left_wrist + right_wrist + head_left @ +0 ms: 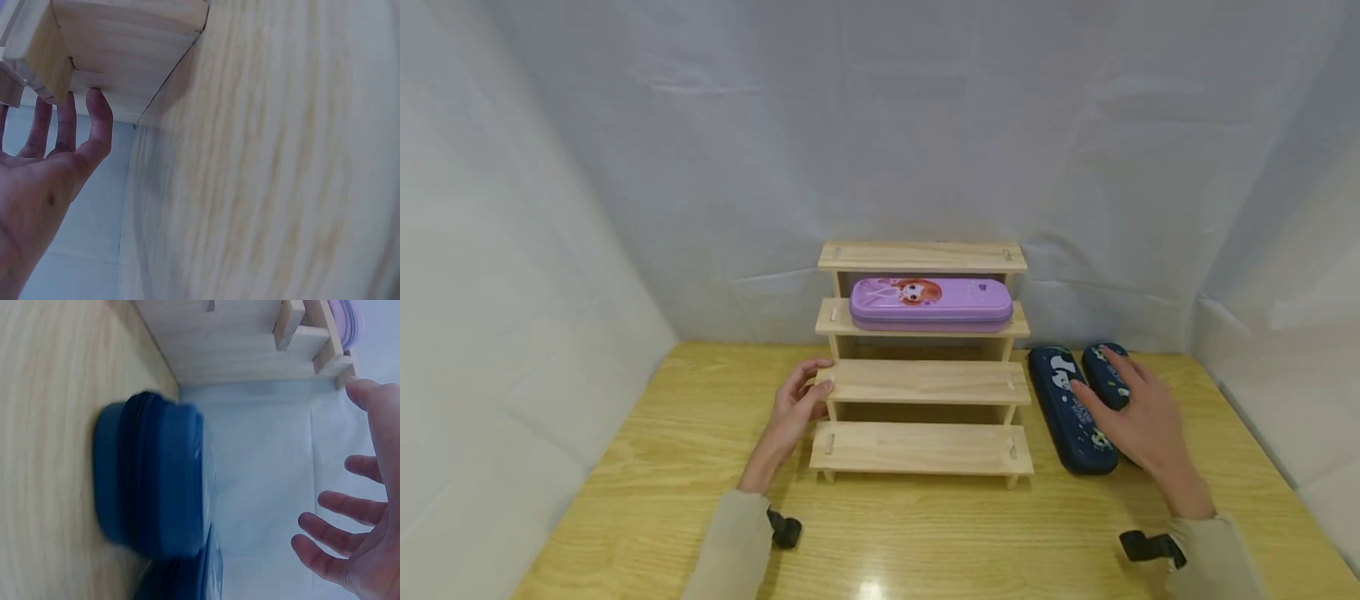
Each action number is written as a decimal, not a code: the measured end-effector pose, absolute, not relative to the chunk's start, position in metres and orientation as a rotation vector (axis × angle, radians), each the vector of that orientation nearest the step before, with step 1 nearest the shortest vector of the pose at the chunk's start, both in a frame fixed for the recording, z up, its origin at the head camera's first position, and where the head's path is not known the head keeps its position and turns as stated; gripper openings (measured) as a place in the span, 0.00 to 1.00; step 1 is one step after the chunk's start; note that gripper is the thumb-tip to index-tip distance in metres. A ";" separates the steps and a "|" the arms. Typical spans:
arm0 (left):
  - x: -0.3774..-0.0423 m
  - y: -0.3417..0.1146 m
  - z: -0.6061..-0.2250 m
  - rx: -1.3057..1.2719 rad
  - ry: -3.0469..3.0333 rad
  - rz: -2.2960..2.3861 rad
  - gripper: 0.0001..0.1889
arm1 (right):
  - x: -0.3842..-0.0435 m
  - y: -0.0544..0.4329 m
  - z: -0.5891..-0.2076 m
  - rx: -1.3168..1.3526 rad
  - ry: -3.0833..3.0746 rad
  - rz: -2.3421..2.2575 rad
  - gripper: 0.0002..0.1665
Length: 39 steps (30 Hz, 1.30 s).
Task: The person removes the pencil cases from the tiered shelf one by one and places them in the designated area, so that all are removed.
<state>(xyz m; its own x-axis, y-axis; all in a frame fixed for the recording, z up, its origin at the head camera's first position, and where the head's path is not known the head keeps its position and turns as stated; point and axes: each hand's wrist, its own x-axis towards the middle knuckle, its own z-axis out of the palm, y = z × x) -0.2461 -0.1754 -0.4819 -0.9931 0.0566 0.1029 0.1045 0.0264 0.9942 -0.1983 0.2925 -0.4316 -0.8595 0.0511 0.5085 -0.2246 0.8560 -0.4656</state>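
A four-tier stepped wooden shelf (922, 381) stands on the table. A purple pencil case (931, 301) with a cartoon girl lies on its second tier from the top. My left hand (797, 408) rests against the left end of the third tier, and the left wrist view shows its straight fingers (94, 119) touching the shelf's side (125, 56). Two dark blue pencil cases lie side by side right of the shelf, the longer one (1070, 410) nearer it and the other (1106, 375) beyond. My right hand (1138, 417) hovers over them with fingers spread (362, 537), apart from the blue case (153, 487).
The light wood table (662, 467) is walled by white cloth at the back and both sides. The shelf's top, third and bottom tiers are bare. Black wrist straps (784, 528) show at both sleeves.
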 end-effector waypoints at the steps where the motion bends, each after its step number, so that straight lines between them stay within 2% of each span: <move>1: -0.246 -0.175 -0.482 -0.175 -2.224 -2.161 0.19 | -0.200 0.290 -0.431 0.133 -2.503 0.717 0.42; 24: -0.244 -0.173 -0.481 -0.181 -2.219 -2.174 0.19 | -0.228 0.237 -0.402 0.308 -2.433 0.834 0.42; 34: -0.245 -0.174 -0.482 -0.178 -2.222 -2.173 0.19 | -0.244 0.219 -0.391 0.467 -2.292 0.809 0.39; 39: -0.245 -0.174 -0.483 -0.172 -2.223 -2.177 0.19 | -0.254 0.210 -0.389 0.562 -2.250 0.786 0.41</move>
<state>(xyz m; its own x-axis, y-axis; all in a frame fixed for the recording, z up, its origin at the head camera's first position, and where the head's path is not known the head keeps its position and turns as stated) -0.2450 -0.1740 -0.4832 -0.9936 0.0609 0.0956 0.0968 0.0180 0.9951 -0.2541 0.2100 -0.3894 -0.6760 -0.1678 0.7175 -0.5781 0.7246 -0.3752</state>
